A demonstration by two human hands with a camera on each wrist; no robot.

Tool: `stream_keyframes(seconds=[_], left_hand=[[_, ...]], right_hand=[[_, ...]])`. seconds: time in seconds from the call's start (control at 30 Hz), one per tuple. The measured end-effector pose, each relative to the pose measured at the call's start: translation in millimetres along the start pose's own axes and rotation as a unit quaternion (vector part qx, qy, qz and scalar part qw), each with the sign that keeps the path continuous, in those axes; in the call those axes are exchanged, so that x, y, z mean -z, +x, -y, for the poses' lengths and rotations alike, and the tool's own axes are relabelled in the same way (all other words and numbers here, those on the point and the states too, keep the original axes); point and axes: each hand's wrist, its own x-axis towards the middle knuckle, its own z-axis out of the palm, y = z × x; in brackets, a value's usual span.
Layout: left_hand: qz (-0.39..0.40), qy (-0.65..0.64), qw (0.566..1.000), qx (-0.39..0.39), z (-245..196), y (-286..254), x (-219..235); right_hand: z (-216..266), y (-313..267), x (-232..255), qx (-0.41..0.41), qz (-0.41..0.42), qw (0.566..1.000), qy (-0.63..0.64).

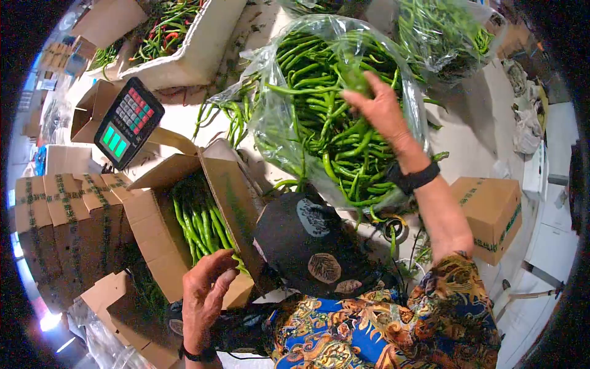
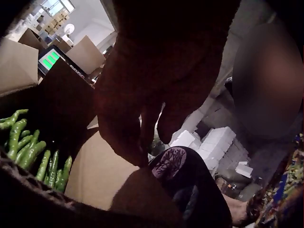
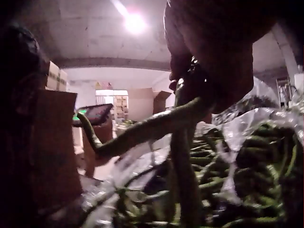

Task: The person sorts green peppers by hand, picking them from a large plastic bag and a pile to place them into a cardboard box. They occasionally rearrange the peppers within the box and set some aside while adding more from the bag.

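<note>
Long green chili peppers (image 3: 152,126) hang from my right hand (image 1: 382,112), which grips them above a big clear plastic bag (image 1: 270,144). That bag is filled with many more green chilies (image 1: 319,111). In the right wrist view the right hand (image 3: 213,57) is dark, with one bent pepper sticking out sideways and another pointing down. My left hand (image 1: 209,289) hovers at the near end of an open cardboard box (image 1: 153,237), its fingers loosely bent and holding nothing. Inside the box, green chilies (image 1: 200,221) lie lined up lengthwise.
A scale display (image 1: 129,123) stands behind the box. Stacked cartons (image 1: 67,227) are at left, and a closed carton (image 1: 485,212) sits at right. A white foam crate (image 1: 203,46) holds red and green peppers. A tape roll (image 1: 395,229) lies near the bag.
</note>
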Motion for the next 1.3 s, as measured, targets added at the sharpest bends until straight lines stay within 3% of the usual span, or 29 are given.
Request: stream_keyframes(seconds=[0.07,0.13,0.17,0.2,0.27,0.3,0.33,0.4,0.47,0.53,0.6,0.87,0.93,1.1,1.17,1.2,1.23,1.27,1.3], left_hand=[[-0.014,-0.031,0.999,-0.018,0,0,-1],[-0.022,-0.066,0.998,0.007,4,-3,-3],[-0.023,-0.07,0.997,0.018,6,-2,-3],[-0.024,-0.074,0.997,0.027,7,-1,-3],[-0.025,-0.079,0.996,0.018,11,0,-6],[-0.027,-0.069,0.997,0.014,10,0,-7],[-0.028,-0.058,0.998,0.012,9,-1,-8],[-0.032,-0.072,0.997,0.02,8,-3,-9],[-0.041,-0.086,0.995,0.027,13,-5,-9],[-0.045,-0.098,0.994,0.026,24,-7,-8],[-0.037,-0.104,0.993,0.036,28,-9,-9],[-0.03,-0.122,0.992,0.03,22,-6,-22],[-0.031,-0.139,0.99,0.018,26,-9,-24],[-0.042,-0.162,0.985,0.04,27,-16,-29],[-0.047,-0.155,0.986,0.037,27,-21,-26],[-0.047,-0.148,0.987,0.033,27,-23,-25],[-0.056,-0.147,0.987,0.031,24,-26,-25],[-0.058,-0.151,0.986,0.031,22,-30,-24],[-0.064,-0.163,0.984,0.038,20,-33,-24]], right_hand=[[26,1,29,-0.037,-0.089,0.995,-0.009],[35,10,52,-0.032,-0.142,0.979,0.146],[42,15,57,0.047,-0.175,0.969,0.167],[47,15,63,0.045,-0.179,0.969,0.165],[56,14,74,-0.012,-0.078,0.987,0.137],[74,4,68,-0.086,-0.017,0.988,0.13],[74,-10,68,-0.09,-0.018,0.987,0.129],[62,-38,60,-0.225,0.203,0.952,0.055],[23,-82,43,-0.298,0.234,0.925,0.036],[-51,-141,21,-0.27,0.217,0.937,-0.045],[-85,-188,2,-0.222,0.173,0.935,-0.215],[-109,-208,-48,-0.169,0.146,0.923,-0.313],[-112,-212,-50,-0.106,0.05,0.953,-0.281],[-121,-216,-53,-0.083,0.048,0.959,-0.267],[-126,-211,-42,-0.202,0.024,0.968,-0.149],[-117,-204,-27,-0.255,0.017,0.967,0.013],[-61,-187,-6,-0.301,0.024,0.948,0.096],[-57,-182,6,-0.269,-0.029,0.95,0.154],[-10,-168,27,-0.32,-0.037,0.935,0.148]])
